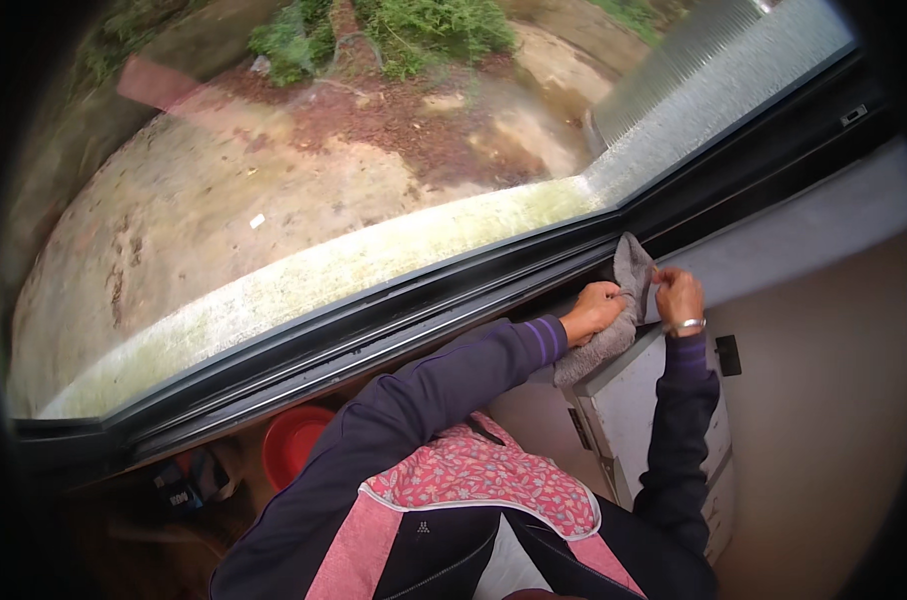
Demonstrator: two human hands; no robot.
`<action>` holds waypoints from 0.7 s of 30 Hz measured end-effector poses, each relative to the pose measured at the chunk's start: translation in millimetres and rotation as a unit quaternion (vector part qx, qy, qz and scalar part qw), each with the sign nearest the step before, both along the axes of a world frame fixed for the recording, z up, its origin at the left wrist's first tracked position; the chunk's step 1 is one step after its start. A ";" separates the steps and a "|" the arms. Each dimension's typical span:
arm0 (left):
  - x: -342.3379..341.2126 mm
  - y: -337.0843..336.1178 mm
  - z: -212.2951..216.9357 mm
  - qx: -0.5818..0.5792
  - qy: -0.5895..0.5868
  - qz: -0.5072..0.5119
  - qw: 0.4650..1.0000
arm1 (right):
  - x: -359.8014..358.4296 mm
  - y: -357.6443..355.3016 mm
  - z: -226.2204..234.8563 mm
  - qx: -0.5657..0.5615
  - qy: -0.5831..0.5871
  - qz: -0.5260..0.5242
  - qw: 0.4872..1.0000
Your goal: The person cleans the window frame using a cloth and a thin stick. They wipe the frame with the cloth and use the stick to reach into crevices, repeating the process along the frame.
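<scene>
A grey cloth (pixel 606 348) hangs bunched beside the black window frame (pixel 374 340), its upper tip against the sill track. My left hand (pixel 594 310) is closed on the cloth's middle, the fingers pinching a fold. Just to the right, my right hand (pixel 680 298) has its fingers bent together at the cloth's upper right edge; the fingertips are partly hidden there. A metal bracelet (pixel 690 324) circles the right wrist. Both arms are in dark sleeves, the left cuff with purple stripes.
A white cabinet (pixel 624 400) stands below the hands. To the lower left are a red basin (pixel 296 440) and a dark blue package (pixel 179 490). Beyond the glass lie stained ground (pixel 214 230), green plants (pixel 424 35) and a ribbed metal sheet (pixel 674 90). A beige wall (pixel 824 400) rises at right.
</scene>
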State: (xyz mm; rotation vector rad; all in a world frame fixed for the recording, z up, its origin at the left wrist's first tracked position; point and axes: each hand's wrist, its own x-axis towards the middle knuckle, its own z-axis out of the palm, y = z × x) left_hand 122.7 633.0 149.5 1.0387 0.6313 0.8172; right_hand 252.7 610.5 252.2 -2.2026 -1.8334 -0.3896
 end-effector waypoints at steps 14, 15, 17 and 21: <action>-20.2 -9.6 -18.0 -0.073 -0.029 0.004 0.997 | -28.1 25.6 2.0 0.089 -0.053 0.083 0.991; -19.5 -10.8 -23.6 -0.053 -0.002 -0.012 0.999 | -20.6 28.4 0.0 0.050 0.024 0.093 0.994; -23.4 -17.3 -23.4 -0.093 0.045 -0.053 0.993 | -15.3 36.0 -7.0 0.003 0.157 0.086 0.984; -25.7 -27.0 -22.0 -0.073 0.062 -0.121 0.988 | 2.8 54.5 -33.8 0.057 0.121 0.107 0.985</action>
